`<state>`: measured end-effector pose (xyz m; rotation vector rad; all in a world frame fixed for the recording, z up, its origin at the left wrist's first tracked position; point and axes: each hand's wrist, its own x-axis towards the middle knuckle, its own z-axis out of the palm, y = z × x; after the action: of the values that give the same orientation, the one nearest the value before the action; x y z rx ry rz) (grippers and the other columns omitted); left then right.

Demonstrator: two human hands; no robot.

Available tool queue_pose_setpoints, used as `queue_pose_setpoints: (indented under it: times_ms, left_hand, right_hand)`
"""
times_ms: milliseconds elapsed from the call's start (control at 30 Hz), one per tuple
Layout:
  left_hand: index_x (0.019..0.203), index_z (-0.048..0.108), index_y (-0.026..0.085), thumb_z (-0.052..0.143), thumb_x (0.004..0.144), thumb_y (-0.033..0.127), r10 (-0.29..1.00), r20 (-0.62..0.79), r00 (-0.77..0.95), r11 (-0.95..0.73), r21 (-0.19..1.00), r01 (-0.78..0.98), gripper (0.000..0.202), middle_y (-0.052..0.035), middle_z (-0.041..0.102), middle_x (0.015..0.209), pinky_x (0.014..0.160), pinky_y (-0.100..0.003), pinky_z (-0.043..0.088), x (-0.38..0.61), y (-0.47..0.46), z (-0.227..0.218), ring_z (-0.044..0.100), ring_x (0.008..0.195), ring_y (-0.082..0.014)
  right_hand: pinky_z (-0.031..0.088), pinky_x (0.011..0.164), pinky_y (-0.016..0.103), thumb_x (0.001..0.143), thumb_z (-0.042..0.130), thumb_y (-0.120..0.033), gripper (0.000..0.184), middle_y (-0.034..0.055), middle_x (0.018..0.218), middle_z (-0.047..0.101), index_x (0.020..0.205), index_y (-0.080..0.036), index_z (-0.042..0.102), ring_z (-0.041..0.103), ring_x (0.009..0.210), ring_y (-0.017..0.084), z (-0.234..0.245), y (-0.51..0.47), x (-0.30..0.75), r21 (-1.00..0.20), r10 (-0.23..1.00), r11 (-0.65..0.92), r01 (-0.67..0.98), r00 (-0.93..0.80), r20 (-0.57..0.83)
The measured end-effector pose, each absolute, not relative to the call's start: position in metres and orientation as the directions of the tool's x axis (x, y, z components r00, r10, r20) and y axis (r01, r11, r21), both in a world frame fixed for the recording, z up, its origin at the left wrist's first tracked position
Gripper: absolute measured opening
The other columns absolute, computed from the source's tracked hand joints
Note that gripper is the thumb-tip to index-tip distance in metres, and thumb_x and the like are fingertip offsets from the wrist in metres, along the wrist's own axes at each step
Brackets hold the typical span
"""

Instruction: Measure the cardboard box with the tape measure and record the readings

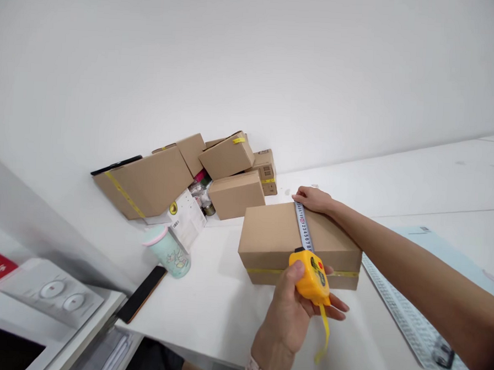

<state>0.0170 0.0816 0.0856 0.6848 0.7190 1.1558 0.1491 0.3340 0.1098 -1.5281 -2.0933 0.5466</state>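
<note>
A closed cardboard box with yellow tape along its front side sits on the white table. In front of it, my left hand grips a yellow tape measure, a yellow wrist strap dangling from its case. The metal blade is drawn out across the box's top, from the near edge to the far one. Over at the far edge, my right hand pinches the blade's end, its forearm passing above the box's right side. The fingertips there partly cover the end of the blade.
Several cardboard boxes are piled against the wall. A mint tumbler, a white printed sheet and a dark flat case lie to the left. On the right is a light-blue mat. A white appliance stands lower left.
</note>
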Motion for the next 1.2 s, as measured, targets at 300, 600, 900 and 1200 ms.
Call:
queue_pose_setpoints:
  times_ms: [300, 600, 900, 1200]
  left_hand:
    - [0.103, 0.064, 0.019, 0.075, 0.06, 0.076, 0.972, -0.165, 0.168, 0.234, 0.752, -0.616, 0.072, -0.0114, 0.06, 0.114, 0.059, -0.036, 0.056, 0.058, 0.063, 0.079, 0.068, 0.062, -0.0192]
    - [0.104, 0.066, 0.016, 0.072, 0.069, 0.07, 0.982, -0.131, 0.137, 0.189, 0.755, -0.628, 0.064, -0.0109, 0.064, 0.115, 0.055, -0.03, 0.055, 0.06, 0.061, 0.081, 0.069, 0.063, -0.0179]
    - [0.133, 0.06, 0.024, 0.087, 0.062, 0.055, 0.874, 0.285, -0.394, -0.395, 0.889, -0.232, 0.082, -0.0126, 0.071, 0.123, 0.084, -0.035, 0.057, -0.039, 0.028, 0.033, 0.068, 0.106, -0.0305]
    - [0.121, 0.068, 0.019, 0.078, 0.069, 0.06, 0.858, 0.184, -0.48, -0.299, 0.938, -0.174, 0.067, -0.0119, 0.075, 0.108, 0.084, -0.036, 0.054, -0.089, 0.062, 0.025, 0.067, 0.105, -0.0301]
  right_hand:
    - [0.043, 0.07, 0.032, 0.085, 0.064, -0.057, 0.036, 0.0052, 0.078, 0.07, 0.074, -0.023, 0.063, 0.06, 0.08, 0.023, 0.104, 0.333, 0.159, -0.651, 0.914, 0.39, 0.651, -0.358, 0.19]
    - [0.043, 0.067, 0.032, 0.075, 0.071, -0.052, 0.036, 0.0018, 0.066, 0.065, 0.061, -0.022, 0.058, 0.057, 0.068, 0.019, 0.106, 0.33, 0.154, -0.75, 0.926, 0.373, 0.547, -0.263, 0.269]
    - [0.052, 0.069, 0.035, 0.094, 0.046, -0.058, 0.041, 0.009, 0.084, 0.068, 0.089, -0.021, 0.062, 0.063, 0.078, 0.023, 0.083, 0.257, 0.217, -0.933, 0.927, 0.197, 0.301, 0.252, 0.277]
    - [0.054, 0.072, 0.038, 0.093, 0.047, -0.07, 0.061, 0.0041, 0.09, 0.07, 0.141, -0.033, 0.059, 0.067, 0.085, 0.027, 0.049, 0.17, 0.231, -0.917, 0.971, 0.214, 0.336, 0.033, 0.238]
